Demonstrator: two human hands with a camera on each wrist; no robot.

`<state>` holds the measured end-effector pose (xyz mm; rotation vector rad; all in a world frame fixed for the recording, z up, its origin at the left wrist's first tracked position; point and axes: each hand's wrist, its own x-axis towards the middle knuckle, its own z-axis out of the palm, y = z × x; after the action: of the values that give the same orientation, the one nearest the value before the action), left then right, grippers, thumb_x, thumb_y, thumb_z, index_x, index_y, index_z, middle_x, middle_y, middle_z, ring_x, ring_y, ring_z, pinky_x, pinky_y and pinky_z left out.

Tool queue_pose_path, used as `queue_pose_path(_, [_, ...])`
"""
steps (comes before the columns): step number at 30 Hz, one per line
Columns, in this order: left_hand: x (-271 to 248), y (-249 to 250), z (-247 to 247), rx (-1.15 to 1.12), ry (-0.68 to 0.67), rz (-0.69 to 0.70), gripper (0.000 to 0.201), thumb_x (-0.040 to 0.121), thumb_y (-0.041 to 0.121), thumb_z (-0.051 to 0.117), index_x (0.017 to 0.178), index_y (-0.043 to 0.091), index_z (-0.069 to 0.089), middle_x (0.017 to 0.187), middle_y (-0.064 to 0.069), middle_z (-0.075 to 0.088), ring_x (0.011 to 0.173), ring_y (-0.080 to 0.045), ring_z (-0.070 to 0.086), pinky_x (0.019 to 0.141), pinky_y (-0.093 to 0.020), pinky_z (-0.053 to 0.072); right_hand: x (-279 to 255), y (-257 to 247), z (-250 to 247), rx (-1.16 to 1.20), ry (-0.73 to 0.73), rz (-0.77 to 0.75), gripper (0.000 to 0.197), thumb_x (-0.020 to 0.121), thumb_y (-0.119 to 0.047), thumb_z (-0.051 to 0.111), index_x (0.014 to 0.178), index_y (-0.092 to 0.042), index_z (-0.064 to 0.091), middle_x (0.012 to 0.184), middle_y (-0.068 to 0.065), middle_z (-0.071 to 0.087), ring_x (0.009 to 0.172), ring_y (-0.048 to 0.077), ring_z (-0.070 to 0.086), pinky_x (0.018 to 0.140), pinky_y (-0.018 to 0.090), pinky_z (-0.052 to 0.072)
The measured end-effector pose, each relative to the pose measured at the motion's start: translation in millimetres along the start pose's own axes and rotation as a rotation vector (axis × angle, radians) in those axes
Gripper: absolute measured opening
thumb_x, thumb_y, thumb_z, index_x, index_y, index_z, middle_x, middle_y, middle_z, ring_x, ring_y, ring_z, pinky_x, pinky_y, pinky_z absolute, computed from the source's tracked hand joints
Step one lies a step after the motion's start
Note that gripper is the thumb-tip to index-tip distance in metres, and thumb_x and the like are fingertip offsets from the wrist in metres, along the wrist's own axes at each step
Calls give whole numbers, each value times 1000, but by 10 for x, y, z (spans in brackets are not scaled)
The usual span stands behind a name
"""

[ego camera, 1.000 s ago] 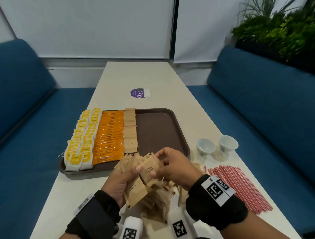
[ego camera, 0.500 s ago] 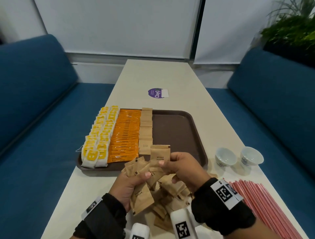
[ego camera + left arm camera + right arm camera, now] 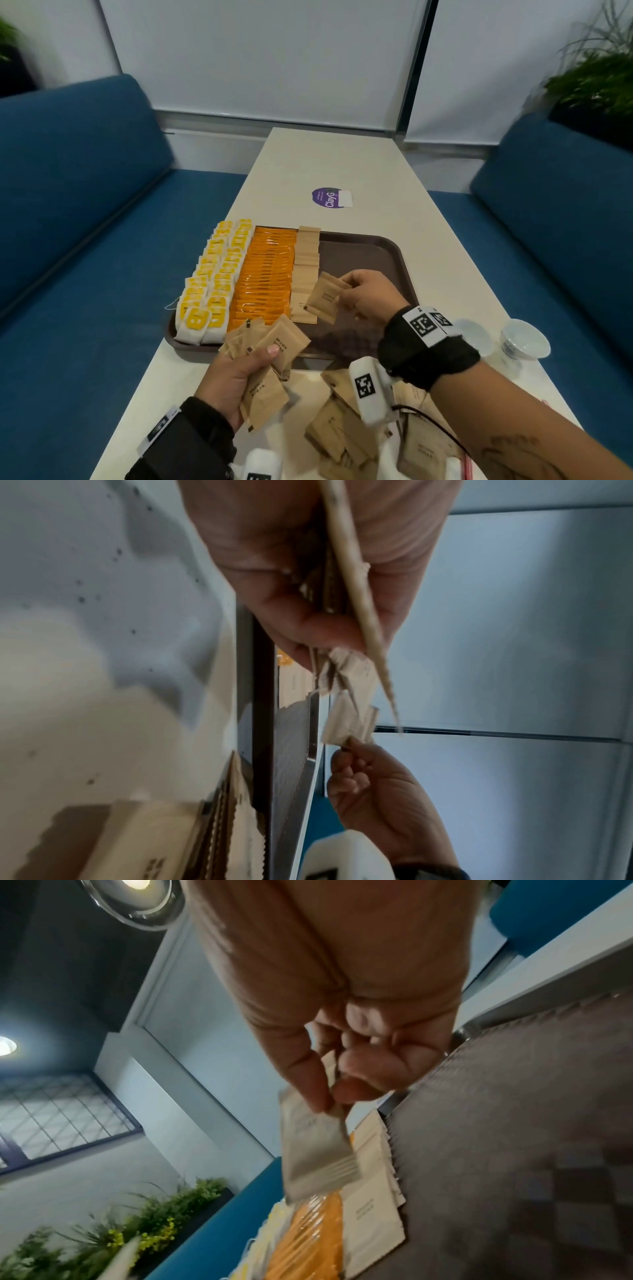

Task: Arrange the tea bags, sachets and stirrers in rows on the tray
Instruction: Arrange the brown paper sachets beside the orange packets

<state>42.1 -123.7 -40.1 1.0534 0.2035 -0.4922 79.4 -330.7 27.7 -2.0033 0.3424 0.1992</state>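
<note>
A brown tray (image 3: pixel 390 260) holds rows of yellow tea bags (image 3: pixel 214 281), orange sachets (image 3: pixel 265 277) and brown sugar sachets (image 3: pixel 306 270). My right hand (image 3: pixel 368 296) pinches one brown sugar sachet (image 3: pixel 323 297) by its corner over the near end of the brown row; the right wrist view shows the same sachet (image 3: pixel 316 1153) hanging from thumb and fingers. My left hand (image 3: pixel 239 373) grips a fanned bunch of brown sugar sachets (image 3: pixel 274 349) above the tray's front edge, seen edge-on in the left wrist view (image 3: pixel 356 653).
Loose brown sachets (image 3: pixel 346 431) lie piled on the table in front of the tray. Two small white cups (image 3: pixel 524 339) stand at the right. A purple sticker (image 3: pixel 330 197) lies beyond the tray. Blue benches (image 3: pixel 85 240) flank the table. The tray's right half is bare.
My right hand has drawn one sachet out of the left hand's bunch and carried it forward over the tray to the brown row. The left hand stays low with its bunch.
</note>
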Motion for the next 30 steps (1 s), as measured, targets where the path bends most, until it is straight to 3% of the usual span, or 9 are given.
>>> queue_pose_path(3, [-4, 23, -54, 2, 18, -9, 62, 62, 8, 68, 122, 12, 53, 94, -21, 67, 75, -32, 64, 47, -34, 54, 195, 10, 99, -51, -67, 73, 13, 84, -1, 63, 83, -14, 63, 92, 8, 68, 77, 17, 61, 63, 24, 50])
queue_pose_path(7, [9, 47, -77, -11, 19, -20, 64, 62, 7, 68, 124, 10, 53, 93, -22, 66, 69, -32, 64, 45, -33, 53, 386, -8, 224, -138, -130, 198, 10, 86, -7, 65, 94, -12, 61, 100, 10, 69, 63, 11, 58, 51, 19, 44])
queue_pose_path(10, [31, 64, -83, -24, 21, -18, 59, 61, 7, 68, 119, 9, 56, 88, -20, 67, 63, -30, 65, 44, -32, 52, 518, -52, 287, -200, -167, 293, 15, 88, -11, 63, 102, -8, 59, 107, 12, 69, 70, 13, 58, 57, 21, 44])
queue_pose_path(15, [75, 55, -98, -46, 19, -24, 51, 62, 5, 68, 112, 9, 58, 78, -18, 70, 56, -27, 66, 44, -32, 53, 688, -118, 347, -404, -265, 441, 19, 94, -22, 57, 105, -7, 57, 81, 2, 65, 69, 10, 57, 67, 23, 45])
queue_pose_path(19, [82, 48, -87, -66, 20, -30, 48, 64, 4, 66, 111, 8, 58, 73, -17, 70, 51, -26, 66, 41, -32, 52, 768, -161, 386, -453, -282, 490, 13, 94, -21, 57, 87, -10, 57, 75, 0, 65, 62, 7, 58, 57, 22, 45])
queue_pose_path(20, [88, 42, -96, -66, 23, -31, 51, 63, 5, 67, 113, 9, 57, 74, -17, 70, 53, -27, 66, 42, -32, 52, 761, -173, 404, -451, -285, 499, 13, 94, -21, 57, 86, -10, 55, 76, 0, 65, 64, 7, 59, 60, 22, 47])
queue_pose_path(24, [97, 25, -106, -45, 33, -33, 58, 61, 7, 68, 117, 11, 56, 83, -18, 69, 63, -29, 65, 44, -32, 52, 812, -134, 453, -510, -323, 442, 14, 94, -23, 56, 84, -14, 53, 98, -1, 67, 97, 11, 62, 99, 30, 47])
queue_pose_path(26, [92, 26, -102, -43, 30, -34, 56, 61, 6, 68, 115, 11, 57, 83, -18, 69, 64, -29, 65, 44, -32, 52, 838, -118, 436, -486, -347, 392, 15, 92, -17, 59, 80, -13, 52, 100, 4, 66, 94, 15, 64, 91, 31, 52])
queue_pose_path(30, [63, 31, -88, -50, 14, -27, 46, 65, 5, 67, 110, 11, 58, 78, -17, 69, 56, -27, 66, 43, -32, 52, 728, -218, 335, -294, -318, 470, 12, 93, -14, 58, 84, -6, 54, 85, 6, 62, 66, 13, 59, 49, 23, 47])
